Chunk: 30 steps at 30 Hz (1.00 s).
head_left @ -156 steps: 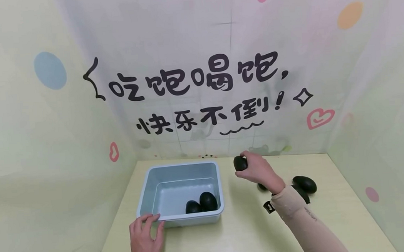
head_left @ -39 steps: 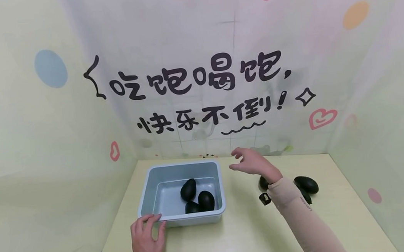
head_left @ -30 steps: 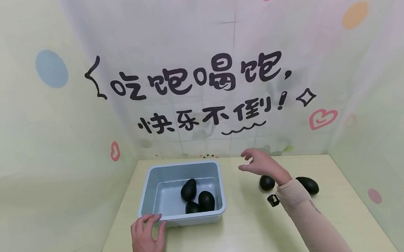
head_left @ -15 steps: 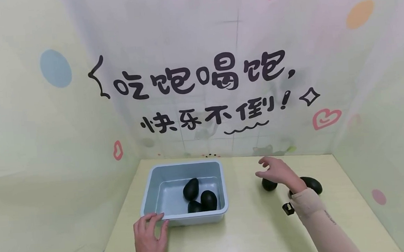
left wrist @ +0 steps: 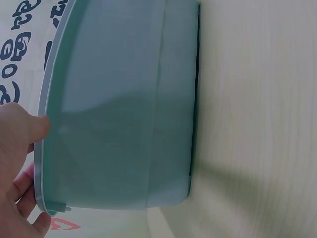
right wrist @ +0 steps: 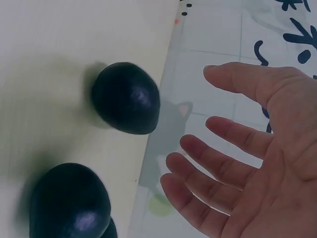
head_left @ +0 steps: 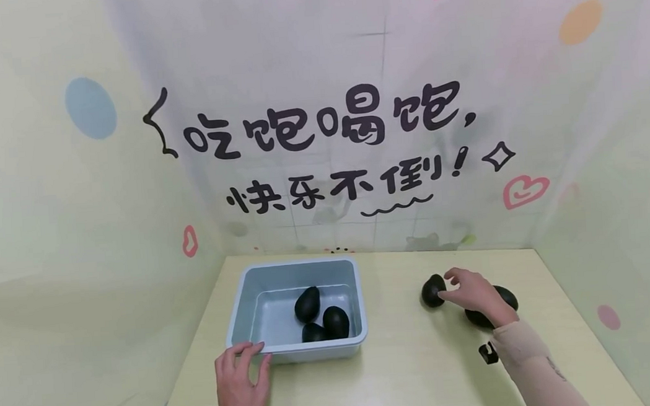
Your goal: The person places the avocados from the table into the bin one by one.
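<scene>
In the head view my left hand [head_left: 240, 382] grips the near left corner of a light blue plastic bin [head_left: 312, 354], fingers over the rim and thumb on the outer wall. Inside the bin lie dark avocados [head_left: 307, 304], three of them visible. My right hand [head_left: 474, 294] hovers over the table beside a single dark avocado [head_left: 433, 291], its fingers spread. The right wrist view shows a gap between those fingers and the avocado [right wrist: 127, 98], with nothing in the palm. Two more avocados [head_left: 507, 297] sit partly hidden behind the right hand and wrist.
A pale wooden table [head_left: 402, 372] carries everything. Printed cloth walls [head_left: 326, 228] enclose it at the back and on both sides. A small black camera piece [head_left: 487, 353] sticks out at the right wrist. The bin takes up the table's left half.
A third avocado has come to lie in the bin, let go by my right hand. That hand has since moved right and down toward the remaining avocados. The left hand stays on the rim.
</scene>
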### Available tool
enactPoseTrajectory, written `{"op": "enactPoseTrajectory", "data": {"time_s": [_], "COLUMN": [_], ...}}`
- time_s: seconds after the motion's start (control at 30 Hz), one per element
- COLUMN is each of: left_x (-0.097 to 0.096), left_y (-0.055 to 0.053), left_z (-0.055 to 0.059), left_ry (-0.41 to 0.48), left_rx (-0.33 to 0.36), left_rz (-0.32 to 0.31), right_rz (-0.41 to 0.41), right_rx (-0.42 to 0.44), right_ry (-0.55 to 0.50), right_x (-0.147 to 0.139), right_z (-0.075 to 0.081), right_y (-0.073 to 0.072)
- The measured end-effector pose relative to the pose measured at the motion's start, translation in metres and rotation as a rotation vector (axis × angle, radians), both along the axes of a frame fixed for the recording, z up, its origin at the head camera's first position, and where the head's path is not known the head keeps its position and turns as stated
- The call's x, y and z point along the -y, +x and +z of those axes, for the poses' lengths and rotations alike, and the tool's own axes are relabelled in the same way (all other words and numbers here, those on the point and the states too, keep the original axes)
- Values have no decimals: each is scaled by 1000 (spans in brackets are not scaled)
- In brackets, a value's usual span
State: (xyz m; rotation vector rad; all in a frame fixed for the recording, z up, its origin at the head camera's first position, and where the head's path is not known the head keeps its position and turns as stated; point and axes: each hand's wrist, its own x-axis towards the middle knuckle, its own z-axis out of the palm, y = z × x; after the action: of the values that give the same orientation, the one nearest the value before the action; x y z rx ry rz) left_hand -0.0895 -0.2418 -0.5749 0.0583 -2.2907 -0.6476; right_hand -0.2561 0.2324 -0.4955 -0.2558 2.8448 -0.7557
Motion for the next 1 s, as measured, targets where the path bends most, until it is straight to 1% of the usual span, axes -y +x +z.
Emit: {"op": "enactPoseTrajectory", "data": {"time_s": [0.27, 0.53, 0.83, 1.0], "left_x": [-2, -3, -2, -2], "left_y": [1, 0, 0, 1], "left_z": [1, 4, 2, 4], "left_ry": [-16, -13, -10, -11], "left_rx": [39, 56, 37, 43], "left_rz": [22, 29, 29, 36], "right_rz": [-45, -82, -112, -132], "right_rx": [17, -11, -29, -5], "right_ry": [47, 78, 113, 129], "right_x": [-23, -40, -53, -58], "right_z": [-13, -16, -26, -33], "right_y": [7, 13, 19, 22]}}
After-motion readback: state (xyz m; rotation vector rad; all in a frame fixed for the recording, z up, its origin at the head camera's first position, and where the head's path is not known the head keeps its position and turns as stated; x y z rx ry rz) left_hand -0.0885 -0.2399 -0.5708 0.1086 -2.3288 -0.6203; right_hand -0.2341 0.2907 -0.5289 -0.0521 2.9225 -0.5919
